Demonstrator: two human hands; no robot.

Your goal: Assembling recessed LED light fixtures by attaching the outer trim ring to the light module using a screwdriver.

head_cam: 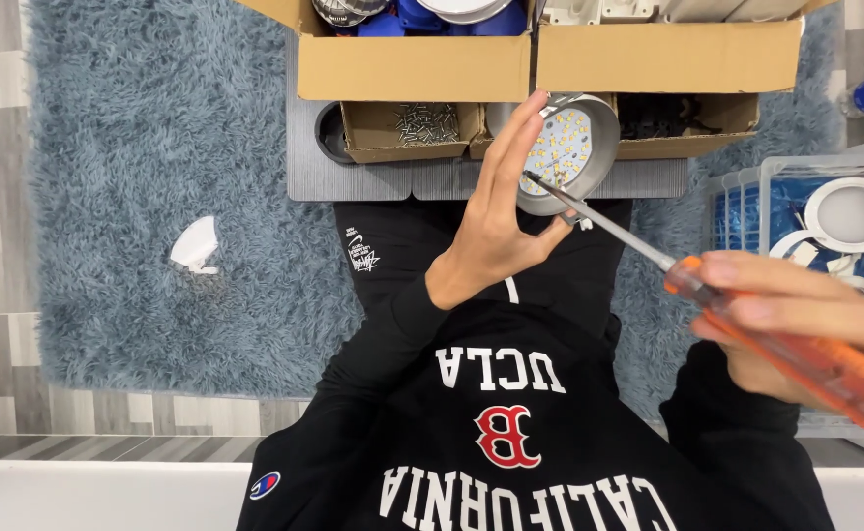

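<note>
Left hand: the left hand was raised over the lap, fingers extended and thumb opposed, gripping the rim of a round LED lamp module with its diode face turned toward the camera.
Right hand: the right hand was closed around the orange handle of a screwdriver, at the right edge of the view.
Key relation: the lamp module lay up and to the left of the right hand. The screwdriver's long axis ran diagonally from the handle at lower right to the tip at upper left, and the tip met the lamp's lower rim just beside the left thumb. The left hand was the nearer of the two to the lamp.
Lamp location: held in the air in front of the grey surface, not resting on it.
Surroundings: cardboard boxes stood on the surface; a small box of screws sat just left of the lamp. A clear plastic bin with white round trims stood at right, on a blue shaggy rug.
</note>
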